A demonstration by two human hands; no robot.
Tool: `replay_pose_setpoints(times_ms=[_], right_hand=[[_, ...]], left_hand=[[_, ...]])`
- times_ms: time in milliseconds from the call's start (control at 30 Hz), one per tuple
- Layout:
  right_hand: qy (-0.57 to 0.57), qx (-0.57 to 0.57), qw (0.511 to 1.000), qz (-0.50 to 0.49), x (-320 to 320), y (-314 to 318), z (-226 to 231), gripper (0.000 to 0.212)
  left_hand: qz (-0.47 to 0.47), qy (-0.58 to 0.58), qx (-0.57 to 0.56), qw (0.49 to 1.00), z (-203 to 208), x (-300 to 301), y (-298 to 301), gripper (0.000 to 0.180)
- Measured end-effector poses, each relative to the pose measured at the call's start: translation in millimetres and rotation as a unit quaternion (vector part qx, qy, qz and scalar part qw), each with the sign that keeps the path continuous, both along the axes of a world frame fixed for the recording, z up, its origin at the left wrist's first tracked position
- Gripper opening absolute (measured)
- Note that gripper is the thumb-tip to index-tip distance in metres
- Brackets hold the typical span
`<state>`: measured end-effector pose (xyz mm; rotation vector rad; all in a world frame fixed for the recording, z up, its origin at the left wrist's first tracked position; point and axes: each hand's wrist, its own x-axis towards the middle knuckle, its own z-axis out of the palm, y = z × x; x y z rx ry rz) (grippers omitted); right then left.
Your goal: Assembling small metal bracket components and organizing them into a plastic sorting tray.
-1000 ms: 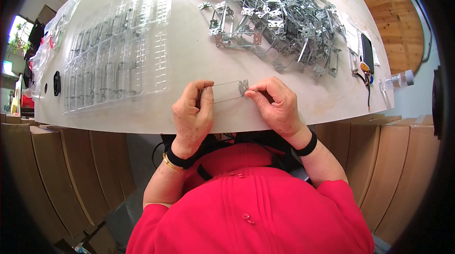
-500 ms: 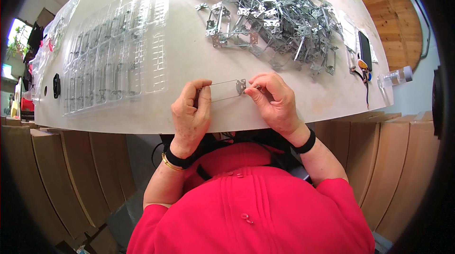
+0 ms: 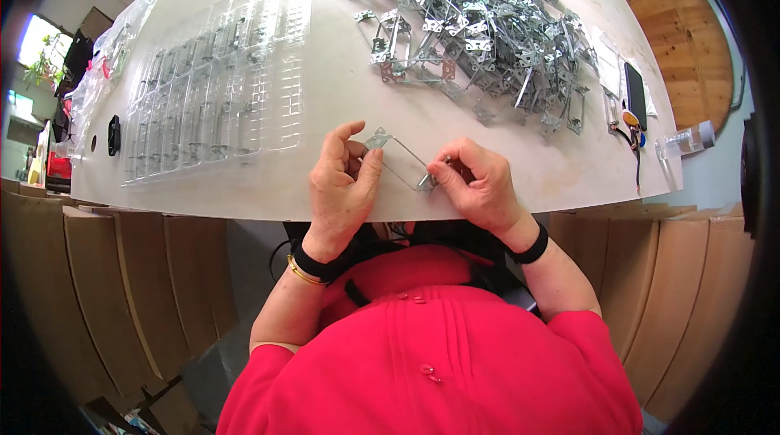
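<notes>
A thin metal wire frame with a small plate at each end (image 3: 396, 147) is tilted between my hands, just above the table's near edge. My right hand (image 3: 481, 187) pinches its lower right end, the fingertips partly covering that plate. My left hand (image 3: 344, 183) is at the upper left plate. The left thumb tip lies against or right beside this plate, while the index finger is raised away from the thumb. Beyond my hands lies a heap of similar metal frames (image 3: 487, 37), tangled together.
Clear plastic trays (image 3: 292, 106) with metal parts in their slots lie at left, beside a small black object (image 3: 114, 136). Toward the right edge are a phone (image 3: 635, 94), a tool with an orange part (image 3: 630, 118) and a clear bottle (image 3: 689, 141). Cardboard boxes (image 3: 650, 289) stand below the table.
The wire frame has turned from nearly level to slanting down to the right. My left index finger has lifted from its end. The view has shifted slightly.
</notes>
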<state>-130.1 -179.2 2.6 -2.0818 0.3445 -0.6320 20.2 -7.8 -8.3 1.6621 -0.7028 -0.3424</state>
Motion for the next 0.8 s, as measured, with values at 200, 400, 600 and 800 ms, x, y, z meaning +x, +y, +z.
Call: replay_pose_setpoints(times_ms=[200, 400, 600, 800], right_hand=[[-0.017, -0.031, 0.993, 0.11, 1.7, -3.6, 1.1, 0.014], [-0.032, -0.052, 0.991, 0.115, 2.6, -3.9, 1.5, 0.012], [-0.079, -0.06, 0.993, 0.065, 5.4, -0.6, 1.3, 0.016], [-0.076, -0.102, 0.992, 0.004, 8.0, -1.8, -1.8, 0.019]], left_hand=[[0.032, -0.028, -0.014, 0.999, -4.0, -0.3, -3.9, 0.034], [0.038, -0.121, 0.036, 0.991, 1.2, -6.4, -7.0, 0.031], [0.032, -0.156, 0.047, 0.986, -1.1, -4.7, -6.8, 0.028], [0.033, -0.17, 0.029, 0.984, -1.1, -3.6, -5.1, 0.022]])
